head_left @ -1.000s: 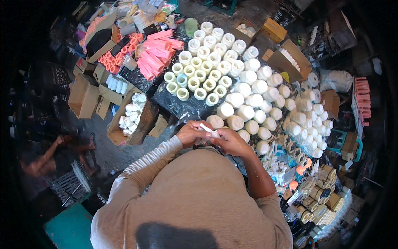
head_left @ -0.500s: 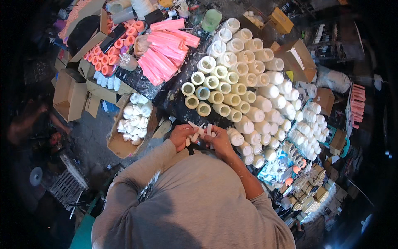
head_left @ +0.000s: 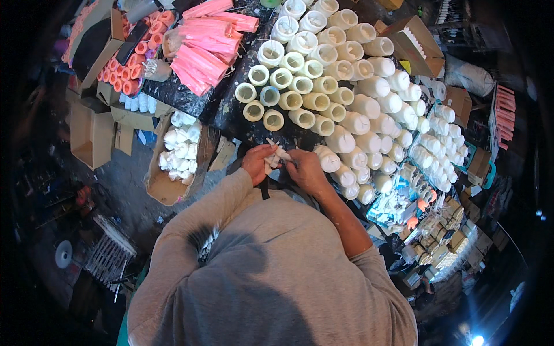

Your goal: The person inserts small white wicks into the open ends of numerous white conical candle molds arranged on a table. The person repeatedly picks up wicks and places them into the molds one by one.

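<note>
My left hand [head_left: 258, 163] and my right hand [head_left: 304, 170] meet close in front of my chest over the near edge of a dark worktable [head_left: 231, 118]. Together they pinch a small white piece [head_left: 277, 155] with thin white strips sticking out of it; its exact shape is too small to tell. Just beyond my hands stand several open pale-green cylinders [head_left: 281, 95] in rows. To their right lie many white capped bottle-like cylinders [head_left: 369, 109], the nearest almost touching my right hand.
Pink tubes [head_left: 202, 49] lie in a bundle at the table's far left, beside orange rings [head_left: 130, 63]. A cardboard box of white pieces [head_left: 176, 153] sits on the floor to the left. More boxes [head_left: 89, 132] and small packaged goods [head_left: 430, 228] crowd both sides.
The view has shifted so the table and my hands sit higher and closer. My hands have stayed together on the small white piece, fingers working it slightly.
</note>
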Available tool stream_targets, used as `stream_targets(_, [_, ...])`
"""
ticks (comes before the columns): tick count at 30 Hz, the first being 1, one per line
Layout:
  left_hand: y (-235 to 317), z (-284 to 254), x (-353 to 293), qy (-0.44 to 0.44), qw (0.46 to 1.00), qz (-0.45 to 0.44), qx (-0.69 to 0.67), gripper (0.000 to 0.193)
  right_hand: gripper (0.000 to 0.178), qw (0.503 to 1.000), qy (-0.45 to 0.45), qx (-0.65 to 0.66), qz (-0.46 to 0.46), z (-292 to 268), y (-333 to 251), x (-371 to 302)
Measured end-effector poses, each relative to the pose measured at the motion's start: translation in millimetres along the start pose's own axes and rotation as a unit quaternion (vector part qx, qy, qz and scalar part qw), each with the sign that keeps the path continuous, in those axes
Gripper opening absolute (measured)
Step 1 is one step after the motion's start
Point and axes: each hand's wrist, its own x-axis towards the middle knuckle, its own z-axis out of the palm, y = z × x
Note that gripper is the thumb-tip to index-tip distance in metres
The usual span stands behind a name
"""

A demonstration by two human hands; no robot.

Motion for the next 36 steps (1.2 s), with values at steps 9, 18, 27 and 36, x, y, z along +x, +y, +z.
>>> stream_targets(9, [0.1,5.2,-3.3,-0.059,0.997,0.045,0.033,0.018,0.034,0.946,-0.019,0.235,0.221,3.2,5.9,-7.2])
stream_targets(18, [-9.0,19.5,28.0,-0.002,0.997,0.058,0.041,0.033,0.021,0.989,0.111,0.069,0.068,12.2,43.4,-6.3])
stream_targets(27, [11.0,39.2,8.1,0.028,0.874,0.189,0.447,0.065,0.02,0.965,0.204,0.138,0.087,-9.5,32.4,-7.5])
stream_targets(36, [183.5,126.8,-5.1,-0.022,0.513,0.526,0.678,0.02,0.019,0.852,0.343,0.329,0.219,-57.6,-27.4,58.9])
